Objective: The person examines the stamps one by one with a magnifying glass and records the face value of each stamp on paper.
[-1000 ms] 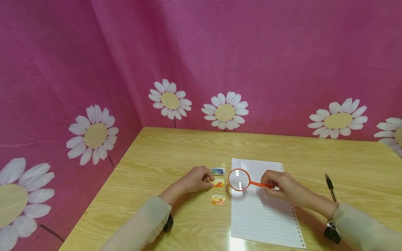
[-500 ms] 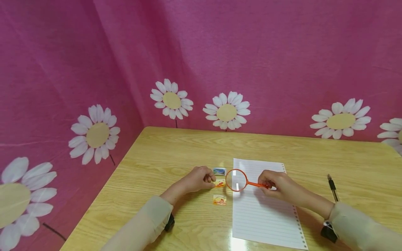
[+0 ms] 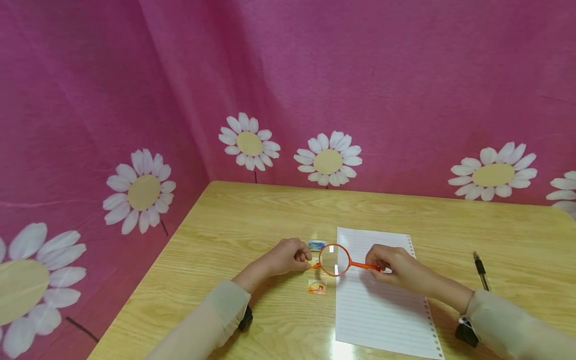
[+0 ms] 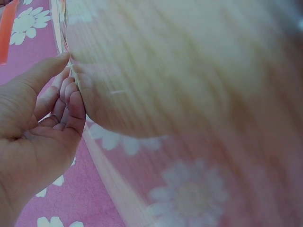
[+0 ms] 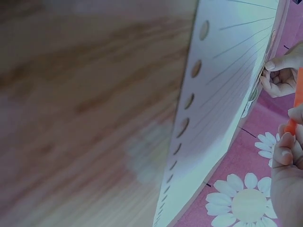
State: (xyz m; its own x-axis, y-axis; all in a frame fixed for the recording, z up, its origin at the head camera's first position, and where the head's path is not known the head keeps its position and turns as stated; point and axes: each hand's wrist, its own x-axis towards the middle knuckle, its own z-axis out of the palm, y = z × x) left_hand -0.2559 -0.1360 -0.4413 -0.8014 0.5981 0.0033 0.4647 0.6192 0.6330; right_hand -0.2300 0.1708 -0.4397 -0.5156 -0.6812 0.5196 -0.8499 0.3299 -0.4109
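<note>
My right hand (image 3: 390, 264) pinches the end of the orange handle of a magnifying glass (image 3: 352, 263), held over the lined paper's left edge. Its round lens overlaps the right part of a small yellow picture card (image 3: 314, 262). My left hand (image 3: 288, 257), fingers curled, has its thumb and fingertips at that card's left edge. Above it in the column lies a blue-green picture card (image 3: 317, 245), and below it another yellow-orange card (image 3: 317, 287). In the left wrist view, the thumb (image 4: 45, 71) and fingertips meet low at the tabletop.
Lined paper (image 3: 382, 320) with punched holes lies under my right hand. A black pen (image 3: 480, 270) lies to the right, partly behind the right sleeve. A pink curtain (image 3: 382, 75) with white daisies stands behind and left of the wooden table (image 3: 252, 215).
The magnifying glass has moved left with my right hand, from over the paper to partly over the middle card. My left hand stays at that card's edge. The head view shifts slightly.
</note>
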